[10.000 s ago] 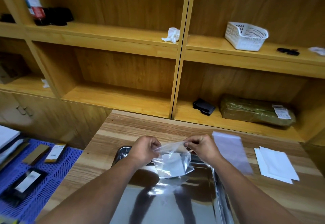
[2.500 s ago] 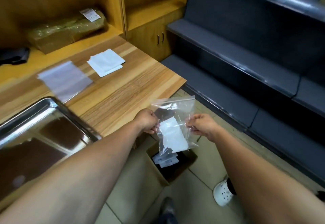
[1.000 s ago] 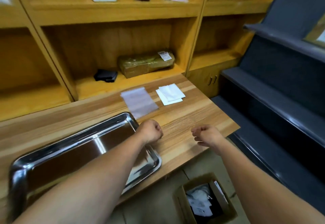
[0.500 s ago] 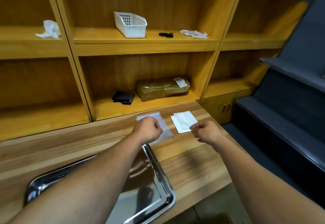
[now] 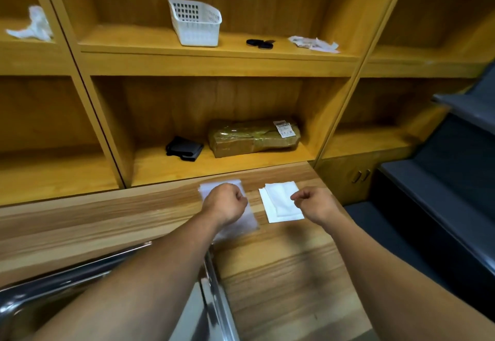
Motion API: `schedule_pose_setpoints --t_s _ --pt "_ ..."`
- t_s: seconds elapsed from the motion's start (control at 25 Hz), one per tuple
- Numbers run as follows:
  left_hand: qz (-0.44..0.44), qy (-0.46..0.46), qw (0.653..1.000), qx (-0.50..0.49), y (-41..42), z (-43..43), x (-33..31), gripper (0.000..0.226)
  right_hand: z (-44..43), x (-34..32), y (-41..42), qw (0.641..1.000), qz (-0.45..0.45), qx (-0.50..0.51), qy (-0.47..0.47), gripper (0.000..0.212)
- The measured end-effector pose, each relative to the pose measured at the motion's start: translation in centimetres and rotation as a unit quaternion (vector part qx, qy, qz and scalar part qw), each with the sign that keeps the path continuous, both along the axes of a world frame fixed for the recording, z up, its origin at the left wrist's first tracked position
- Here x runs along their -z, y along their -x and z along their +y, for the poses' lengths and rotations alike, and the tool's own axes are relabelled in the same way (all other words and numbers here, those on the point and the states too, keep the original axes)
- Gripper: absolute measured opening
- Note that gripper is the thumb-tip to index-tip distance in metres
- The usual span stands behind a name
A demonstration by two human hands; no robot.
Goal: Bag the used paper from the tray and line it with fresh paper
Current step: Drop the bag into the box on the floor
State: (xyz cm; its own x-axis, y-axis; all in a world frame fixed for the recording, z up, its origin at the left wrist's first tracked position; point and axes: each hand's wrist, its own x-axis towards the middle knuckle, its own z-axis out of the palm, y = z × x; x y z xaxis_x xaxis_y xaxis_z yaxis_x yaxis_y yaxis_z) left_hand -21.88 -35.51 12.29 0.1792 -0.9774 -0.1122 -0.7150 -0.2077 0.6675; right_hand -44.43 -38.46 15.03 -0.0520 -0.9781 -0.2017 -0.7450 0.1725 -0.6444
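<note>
A small stack of fresh white paper lies on the wooden counter near its back right corner. Just left of it lies a flat clear plastic bag, partly hidden under my left hand, which hovers over it with fingers curled and nothing in them. My right hand is also a loose fist, empty, over the right edge of the paper stack. The shiny steel tray sits at the lower left, mostly covered by my left forearm; its inside is barely visible.
Wooden shelves rise behind the counter. They hold a white plastic basket, a brown wrapped parcel, a black pouch and crumpled tissue. Grey steps drop away at the right, beyond the counter's right edge.
The bagged used paper was dropped into the box on the floor. Both empty hands came back over the counter and moved forward toward the spare bag and the paper stack.
</note>
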Motion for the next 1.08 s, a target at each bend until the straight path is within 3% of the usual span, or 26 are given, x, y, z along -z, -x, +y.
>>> schedule_pose_setpoints --t_s 0.36,0.52,0.88,1.08 --pt "0.020 -0.066 0.998 -0.005 3.6 -5.5 5.1 0.032 -7.2 7.9 2.5 0.999 0.021 -0.029 -0.029 0.026" --pt "0.000 -0.092 0.996 -0.011 4.1 -7.8 7.3 0.030 -9.9 11.4 2.7 0.993 0.084 -0.063 -0.057 0.027" --pt "0.014 -0.132 0.991 -0.003 4.2 -11.1 11.1 0.028 -13.3 16.9 0.6 0.964 0.163 -0.195 -0.073 0.041" --pt "0.011 -0.142 0.990 -0.004 4.0 -11.6 12.4 0.022 -13.9 18.3 -0.4 0.922 0.268 -0.256 -0.108 0.057"
